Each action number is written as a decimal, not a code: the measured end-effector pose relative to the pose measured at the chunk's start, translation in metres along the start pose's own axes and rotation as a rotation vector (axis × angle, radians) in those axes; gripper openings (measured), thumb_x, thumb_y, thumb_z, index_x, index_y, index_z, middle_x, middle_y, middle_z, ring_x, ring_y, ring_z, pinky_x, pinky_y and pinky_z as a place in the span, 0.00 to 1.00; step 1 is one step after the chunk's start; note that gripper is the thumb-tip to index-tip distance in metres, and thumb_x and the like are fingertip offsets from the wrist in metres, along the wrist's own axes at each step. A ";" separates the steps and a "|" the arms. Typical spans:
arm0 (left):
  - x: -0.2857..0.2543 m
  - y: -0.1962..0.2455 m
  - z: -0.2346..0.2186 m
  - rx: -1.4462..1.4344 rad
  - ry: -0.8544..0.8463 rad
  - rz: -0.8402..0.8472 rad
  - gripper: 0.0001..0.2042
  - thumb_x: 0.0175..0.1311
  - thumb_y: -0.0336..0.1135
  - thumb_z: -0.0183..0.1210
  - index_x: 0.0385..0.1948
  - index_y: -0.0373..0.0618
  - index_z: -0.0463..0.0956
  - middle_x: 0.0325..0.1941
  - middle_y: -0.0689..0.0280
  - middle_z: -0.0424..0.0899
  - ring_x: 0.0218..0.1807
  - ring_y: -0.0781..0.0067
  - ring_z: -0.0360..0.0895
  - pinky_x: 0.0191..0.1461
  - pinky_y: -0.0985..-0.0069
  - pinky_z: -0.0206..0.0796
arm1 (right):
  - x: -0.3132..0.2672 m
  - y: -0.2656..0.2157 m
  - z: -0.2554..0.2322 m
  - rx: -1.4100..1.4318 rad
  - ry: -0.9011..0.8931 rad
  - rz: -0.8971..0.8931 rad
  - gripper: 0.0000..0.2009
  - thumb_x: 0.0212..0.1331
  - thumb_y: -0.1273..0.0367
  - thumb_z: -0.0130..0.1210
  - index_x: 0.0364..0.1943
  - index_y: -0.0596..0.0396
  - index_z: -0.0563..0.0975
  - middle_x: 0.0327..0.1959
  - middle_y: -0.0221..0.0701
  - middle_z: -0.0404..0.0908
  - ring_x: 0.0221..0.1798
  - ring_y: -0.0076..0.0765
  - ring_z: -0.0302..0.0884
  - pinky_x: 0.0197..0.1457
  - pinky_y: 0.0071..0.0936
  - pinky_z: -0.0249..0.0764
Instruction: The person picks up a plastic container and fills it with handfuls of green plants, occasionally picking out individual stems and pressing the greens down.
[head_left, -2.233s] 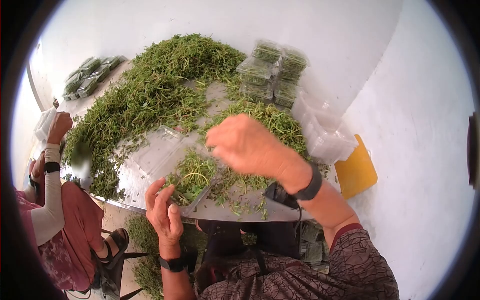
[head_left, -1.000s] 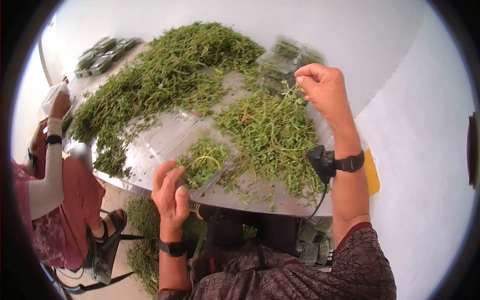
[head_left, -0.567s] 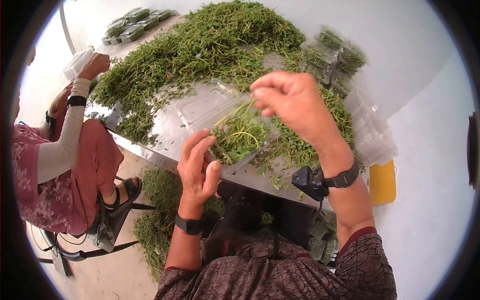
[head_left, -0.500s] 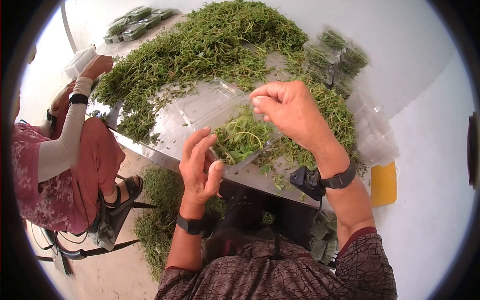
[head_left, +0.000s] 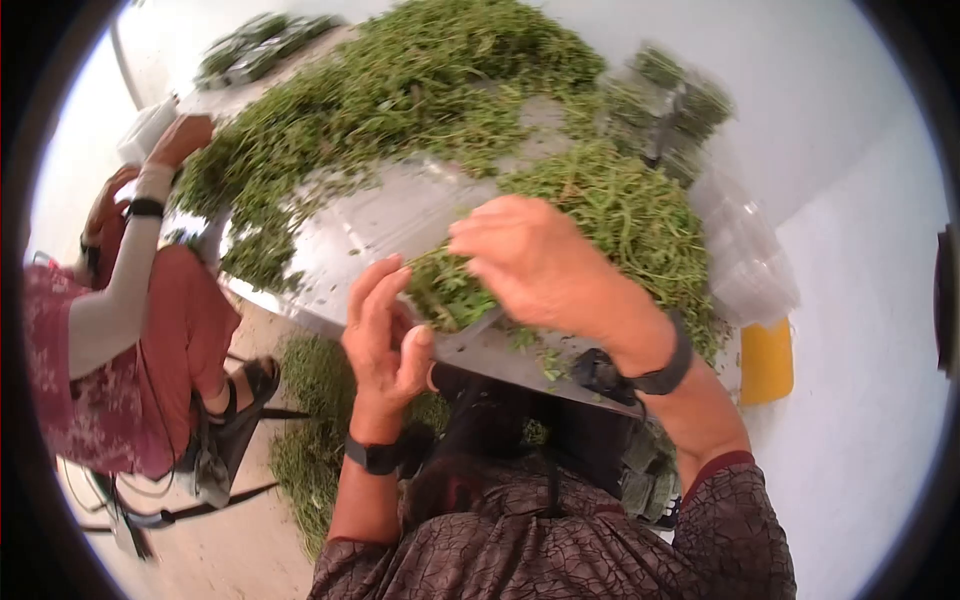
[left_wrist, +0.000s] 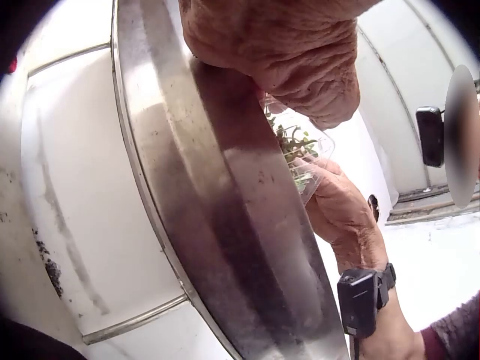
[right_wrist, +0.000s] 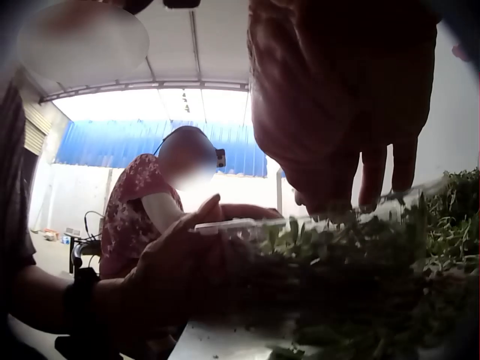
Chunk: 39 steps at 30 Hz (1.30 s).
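Note:
A clear plastic box (head_left: 485,322) holding leafy green stems (head_left: 450,295) sits near the table's front edge, its lid (head_left: 395,205) folded back on the far side. Against the box's left side rests my left hand (head_left: 383,330), fingers up and thumb apart, also beside the box in the right wrist view. My right hand (head_left: 540,265) is over the box from the right, a thin stem at its fingertips. In the right wrist view its fingers (right_wrist: 371,176) point straight down among the greens. Part of the box is hidden beneath this hand.
Loose greens (head_left: 400,100) heap across the back, with a smaller pile (head_left: 620,220) at right. Filled boxes (head_left: 670,100) stand behind it, nested clear boxes (head_left: 745,245) beside it. A yellow stool (head_left: 767,365) is at right. Another person (head_left: 120,320) sits at left.
My right hand took a sprig from the right pile, brought it over the box and moved lower and leftward onto the greens. My left hand stayed at the box's side. The head view shifted.

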<state>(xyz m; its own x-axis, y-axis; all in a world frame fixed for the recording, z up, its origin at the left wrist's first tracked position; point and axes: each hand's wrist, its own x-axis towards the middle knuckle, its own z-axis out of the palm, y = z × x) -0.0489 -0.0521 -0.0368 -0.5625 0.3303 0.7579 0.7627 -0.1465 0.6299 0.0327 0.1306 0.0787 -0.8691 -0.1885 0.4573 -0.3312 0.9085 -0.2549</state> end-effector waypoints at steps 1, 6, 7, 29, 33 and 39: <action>0.000 -0.001 0.002 -0.021 0.010 -0.012 0.23 0.65 0.46 0.58 0.54 0.36 0.73 0.59 0.52 0.74 0.24 0.81 0.70 0.27 0.82 0.64 | 0.001 -0.001 0.006 -0.026 -0.045 0.014 0.07 0.52 0.72 0.60 0.34 0.58 0.81 0.37 0.36 0.83 0.48 0.45 0.78 0.52 0.42 0.72; 0.000 -0.003 0.002 0.082 -0.003 -0.010 0.26 0.69 0.53 0.50 0.53 0.36 0.74 0.60 0.52 0.73 0.29 0.78 0.70 0.31 0.80 0.64 | -0.001 0.004 0.028 -0.086 -0.156 0.028 0.07 0.52 0.67 0.61 0.28 0.56 0.79 0.32 0.35 0.79 0.44 0.44 0.76 0.53 0.40 0.68; 0.000 -0.003 0.001 0.106 -0.013 -0.001 0.26 0.70 0.53 0.49 0.54 0.36 0.74 0.60 0.52 0.73 0.31 0.77 0.70 0.32 0.79 0.63 | -0.001 0.004 0.027 -0.053 -0.172 0.027 0.07 0.52 0.67 0.61 0.27 0.56 0.78 0.32 0.35 0.79 0.44 0.44 0.76 0.54 0.40 0.68; 0.003 -0.005 0.001 0.131 -0.002 0.084 0.26 0.70 0.53 0.49 0.52 0.35 0.75 0.61 0.53 0.73 0.23 0.81 0.65 0.27 0.81 0.60 | -0.092 0.069 -0.079 -0.769 0.081 0.702 0.13 0.44 0.68 0.65 0.16 0.62 0.73 0.20 0.47 0.75 0.29 0.58 0.77 0.34 0.48 0.73; 0.001 -0.001 -0.001 0.148 -0.047 0.016 0.24 0.71 0.50 0.46 0.55 0.37 0.74 0.62 0.55 0.73 0.29 0.78 0.65 0.35 0.76 0.61 | -0.093 0.070 -0.081 -0.791 0.131 0.709 0.11 0.44 0.71 0.63 0.16 0.60 0.72 0.19 0.46 0.75 0.28 0.57 0.77 0.34 0.47 0.73; 0.003 -0.006 0.001 0.128 -0.008 0.078 0.24 0.69 0.51 0.50 0.51 0.36 0.75 0.60 0.53 0.73 0.22 0.82 0.66 0.26 0.81 0.60 | -0.095 0.070 -0.091 -0.776 0.052 0.831 0.05 0.45 0.74 0.56 0.17 0.57 0.75 0.18 0.44 0.76 0.28 0.56 0.77 0.34 0.47 0.74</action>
<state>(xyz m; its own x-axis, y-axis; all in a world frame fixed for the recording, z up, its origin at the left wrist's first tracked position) -0.0544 -0.0492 -0.0383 -0.4982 0.3299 0.8018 0.8385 -0.0523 0.5424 0.1254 0.2461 0.0949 -0.6913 0.5789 0.4324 0.6725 0.7343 0.0922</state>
